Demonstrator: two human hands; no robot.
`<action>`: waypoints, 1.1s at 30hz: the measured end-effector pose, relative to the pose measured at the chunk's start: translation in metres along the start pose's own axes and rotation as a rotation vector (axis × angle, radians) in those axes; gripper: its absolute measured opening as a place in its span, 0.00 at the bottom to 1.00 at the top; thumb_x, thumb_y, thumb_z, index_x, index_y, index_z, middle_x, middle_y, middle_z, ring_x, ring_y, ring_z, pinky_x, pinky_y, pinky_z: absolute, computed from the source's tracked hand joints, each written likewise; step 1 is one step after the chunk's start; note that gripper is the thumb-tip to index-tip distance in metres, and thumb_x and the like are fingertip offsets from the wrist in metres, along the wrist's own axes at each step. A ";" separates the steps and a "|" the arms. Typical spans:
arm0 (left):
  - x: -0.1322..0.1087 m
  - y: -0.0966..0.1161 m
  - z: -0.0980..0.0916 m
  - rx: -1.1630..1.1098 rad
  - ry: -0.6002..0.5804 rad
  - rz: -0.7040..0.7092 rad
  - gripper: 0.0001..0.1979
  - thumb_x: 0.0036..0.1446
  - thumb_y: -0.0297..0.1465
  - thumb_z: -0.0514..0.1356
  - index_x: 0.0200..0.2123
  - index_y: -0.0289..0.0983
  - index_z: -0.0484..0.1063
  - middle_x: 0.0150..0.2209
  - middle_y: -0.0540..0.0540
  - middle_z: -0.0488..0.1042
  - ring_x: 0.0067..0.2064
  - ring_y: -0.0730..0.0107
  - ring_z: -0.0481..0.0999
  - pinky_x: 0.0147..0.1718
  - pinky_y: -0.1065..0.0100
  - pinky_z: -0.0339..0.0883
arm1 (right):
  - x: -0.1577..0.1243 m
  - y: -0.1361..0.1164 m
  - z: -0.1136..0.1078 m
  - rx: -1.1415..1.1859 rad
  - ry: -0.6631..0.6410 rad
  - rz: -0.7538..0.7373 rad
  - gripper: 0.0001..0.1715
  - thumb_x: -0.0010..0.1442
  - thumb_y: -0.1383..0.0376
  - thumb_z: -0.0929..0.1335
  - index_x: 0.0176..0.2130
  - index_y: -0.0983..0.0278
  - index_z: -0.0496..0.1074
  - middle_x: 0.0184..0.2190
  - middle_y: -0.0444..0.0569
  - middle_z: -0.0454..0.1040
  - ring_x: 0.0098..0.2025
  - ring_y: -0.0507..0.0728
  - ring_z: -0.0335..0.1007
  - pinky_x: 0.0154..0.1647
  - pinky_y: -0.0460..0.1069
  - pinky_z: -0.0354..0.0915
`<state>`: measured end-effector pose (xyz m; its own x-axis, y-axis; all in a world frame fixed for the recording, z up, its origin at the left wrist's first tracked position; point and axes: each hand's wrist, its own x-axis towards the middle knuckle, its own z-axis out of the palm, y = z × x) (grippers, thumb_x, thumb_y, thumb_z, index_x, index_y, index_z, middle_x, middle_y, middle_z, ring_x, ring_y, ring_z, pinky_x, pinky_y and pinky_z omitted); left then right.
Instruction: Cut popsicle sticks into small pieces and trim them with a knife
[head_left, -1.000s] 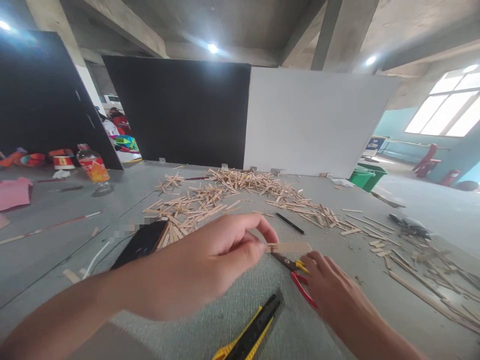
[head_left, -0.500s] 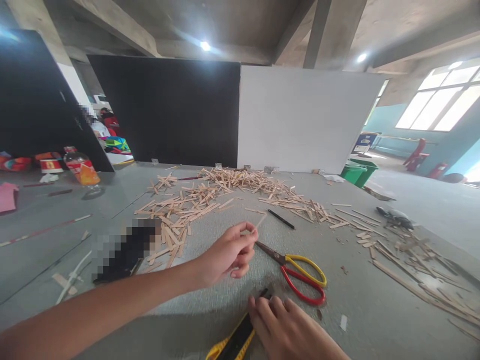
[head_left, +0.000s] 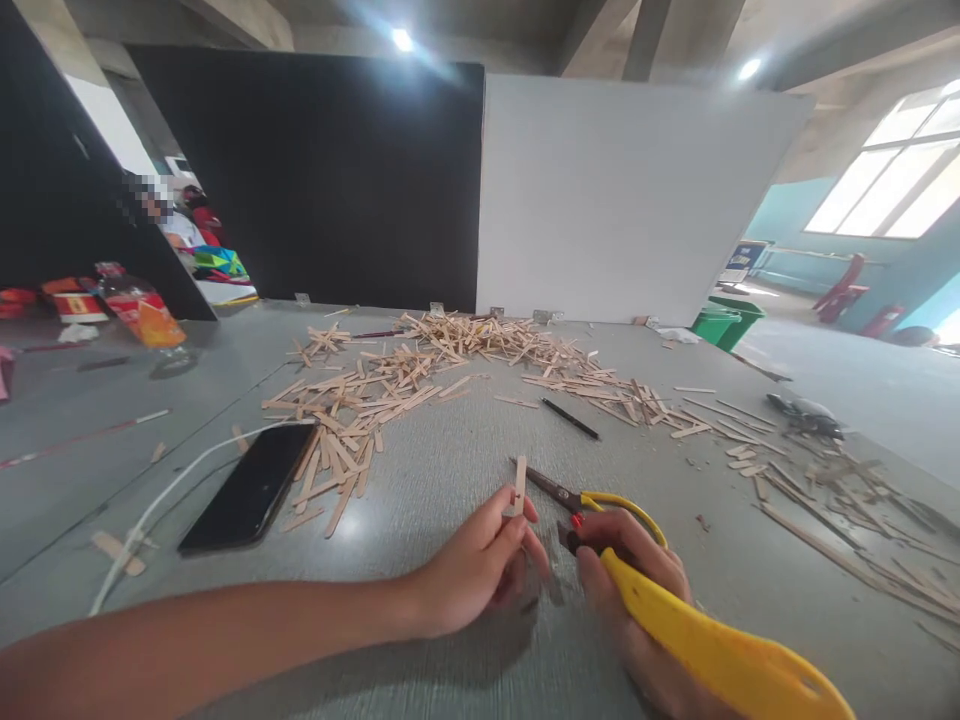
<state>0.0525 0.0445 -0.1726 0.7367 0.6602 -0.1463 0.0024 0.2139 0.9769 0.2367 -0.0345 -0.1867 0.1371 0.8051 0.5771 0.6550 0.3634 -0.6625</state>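
Observation:
My left hand [head_left: 472, 565] pinches a short flat wooden craft stick [head_left: 520, 480] upright between thumb and fingers, and a small dark mark shows on it. A yellow utility knife [head_left: 720, 640] is wrapped in my right hand [head_left: 649, 575]; its dark front end points toward the left hand, apart from the stick. Scissors [head_left: 559, 490] with yellow and red handles lie on the table just behind my right hand, which partly hides them. Beyond the hands, a black pencil-like rod [head_left: 571, 418] rests on the tabletop.
Many loose craft sticks [head_left: 420, 365] form an arc across the grey table [head_left: 420, 520]. A phone [head_left: 251, 485] with a white cable [head_left: 187, 465] lies left. A drink bottle [head_left: 142, 310] stands farther back. Black [head_left: 322, 180] and white [head_left: 622, 200] panels rise behind. Wood scraps [head_left: 847, 545] lie right.
My right hand has lifted the utility knife from near the front edge and brought it right and up beside the left hand. My left hand has lowered slightly and turned the stick upright.

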 end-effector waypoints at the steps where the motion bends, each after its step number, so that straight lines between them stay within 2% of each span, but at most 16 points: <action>1: -0.001 -0.001 0.000 0.007 -0.017 -0.004 0.13 0.72 0.45 0.50 0.45 0.41 0.57 0.32 0.51 0.75 0.17 0.78 0.59 0.16 0.74 0.48 | -0.002 0.000 0.001 0.034 0.001 0.032 0.04 0.68 0.60 0.68 0.41 0.57 0.71 0.25 0.40 0.74 0.23 0.54 0.71 0.26 0.46 0.67; 3: -0.002 -0.002 0.000 0.028 -0.043 -0.005 0.15 0.73 0.47 0.49 0.45 0.41 0.59 0.30 0.52 0.74 0.18 0.78 0.60 0.17 0.73 0.51 | -0.004 0.000 0.003 0.118 -0.027 0.105 0.09 0.67 0.59 0.70 0.47 0.57 0.74 0.22 0.38 0.74 0.18 0.53 0.69 0.22 0.46 0.66; 5: -0.003 -0.001 -0.001 0.054 -0.065 0.003 0.15 0.74 0.46 0.48 0.47 0.40 0.58 0.29 0.52 0.74 0.19 0.77 0.61 0.18 0.73 0.54 | -0.002 0.002 0.004 0.184 -0.078 0.161 0.09 0.67 0.59 0.71 0.47 0.57 0.76 0.19 0.38 0.73 0.15 0.53 0.66 0.20 0.46 0.65; 6: -0.003 -0.001 -0.002 0.067 -0.074 0.009 0.15 0.74 0.45 0.47 0.49 0.40 0.57 0.30 0.52 0.74 0.19 0.77 0.61 0.18 0.73 0.55 | 0.000 0.002 0.003 0.193 -0.087 0.157 0.09 0.67 0.59 0.71 0.47 0.57 0.77 0.21 0.39 0.75 0.17 0.53 0.68 0.21 0.47 0.66; 8: -0.004 0.000 -0.003 0.090 -0.091 0.018 0.13 0.75 0.44 0.46 0.52 0.41 0.55 0.31 0.52 0.75 0.19 0.77 0.61 0.19 0.74 0.56 | 0.006 0.003 0.001 0.176 -0.080 0.076 0.10 0.66 0.58 0.73 0.46 0.56 0.80 0.25 0.42 0.76 0.22 0.54 0.71 0.24 0.48 0.68; 10: -0.004 0.000 -0.004 0.110 -0.107 0.020 0.12 0.76 0.42 0.45 0.52 0.41 0.53 0.31 0.52 0.75 0.18 0.78 0.60 0.19 0.74 0.56 | 0.010 0.003 -0.002 0.145 -0.072 -0.029 0.12 0.63 0.52 0.74 0.42 0.56 0.81 0.26 0.43 0.74 0.25 0.55 0.71 0.26 0.48 0.68; 12: -0.005 -0.001 -0.005 0.126 -0.121 0.015 0.10 0.76 0.41 0.44 0.51 0.42 0.52 0.30 0.53 0.75 0.18 0.79 0.60 0.18 0.75 0.55 | 0.011 0.001 -0.003 0.101 -0.080 -0.054 0.15 0.66 0.48 0.71 0.40 0.55 0.81 0.27 0.44 0.75 0.27 0.56 0.73 0.27 0.49 0.69; 14: -0.005 -0.001 -0.006 0.140 -0.135 0.007 0.08 0.76 0.39 0.44 0.51 0.42 0.51 0.30 0.53 0.75 0.17 0.79 0.59 0.16 0.76 0.54 | 0.007 -0.001 -0.003 0.084 -0.054 0.015 0.13 0.70 0.52 0.68 0.44 0.54 0.79 0.28 0.44 0.79 0.28 0.56 0.76 0.28 0.49 0.71; 15: -0.005 0.000 -0.006 0.146 -0.140 0.004 0.08 0.76 0.39 0.44 0.51 0.42 0.51 0.29 0.53 0.75 0.16 0.79 0.59 0.16 0.76 0.53 | 0.004 -0.002 -0.003 0.101 -0.046 0.060 0.11 0.70 0.56 0.67 0.48 0.54 0.77 0.30 0.44 0.80 0.26 0.55 0.77 0.27 0.48 0.71; 17: -0.004 0.001 -0.006 0.156 -0.149 -0.001 0.08 0.76 0.40 0.44 0.50 0.42 0.51 0.29 0.53 0.75 0.16 0.79 0.58 0.15 0.76 0.52 | -0.001 -0.002 -0.002 0.172 -0.047 0.108 0.13 0.69 0.62 0.68 0.53 0.54 0.73 0.31 0.42 0.82 0.20 0.51 0.74 0.20 0.45 0.68; 19: -0.004 0.001 -0.006 0.165 -0.156 -0.001 0.09 0.76 0.42 0.43 0.48 0.42 0.50 0.29 0.53 0.75 0.16 0.79 0.58 0.15 0.76 0.52 | -0.002 -0.003 -0.002 0.203 -0.081 0.065 0.13 0.68 0.65 0.68 0.52 0.53 0.72 0.29 0.39 0.82 0.16 0.49 0.71 0.18 0.44 0.66; 23: -0.003 0.000 -0.007 0.182 -0.177 -0.006 0.11 0.76 0.43 0.42 0.45 0.44 0.49 0.30 0.52 0.76 0.15 0.80 0.58 0.14 0.77 0.52 | 0.003 -0.006 -0.005 0.133 -0.122 -0.024 0.11 0.69 0.67 0.66 0.48 0.53 0.75 0.18 0.33 0.76 0.14 0.49 0.71 0.22 0.44 0.70; 28: -0.002 -0.001 -0.008 0.196 -0.216 0.009 0.14 0.76 0.47 0.43 0.50 0.43 0.50 0.31 0.50 0.77 0.16 0.80 0.60 0.15 0.77 0.54 | 0.006 -0.006 -0.005 0.204 -0.144 -0.057 0.16 0.69 0.70 0.67 0.53 0.55 0.74 0.24 0.37 0.80 0.19 0.51 0.75 0.21 0.44 0.71; 33: -0.002 -0.002 -0.008 0.201 -0.247 0.011 0.17 0.75 0.49 0.44 0.54 0.42 0.49 0.32 0.49 0.78 0.16 0.80 0.60 0.15 0.77 0.56 | 0.005 -0.001 -0.004 0.220 -0.167 -0.090 0.19 0.68 0.71 0.68 0.55 0.54 0.74 0.26 0.36 0.81 0.22 0.50 0.76 0.24 0.43 0.72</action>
<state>0.0461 0.0487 -0.1752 0.8792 0.4617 -0.1174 0.1092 0.0446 0.9930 0.2398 -0.0328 -0.1817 -0.0505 0.8246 0.5635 0.4797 0.5149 -0.7105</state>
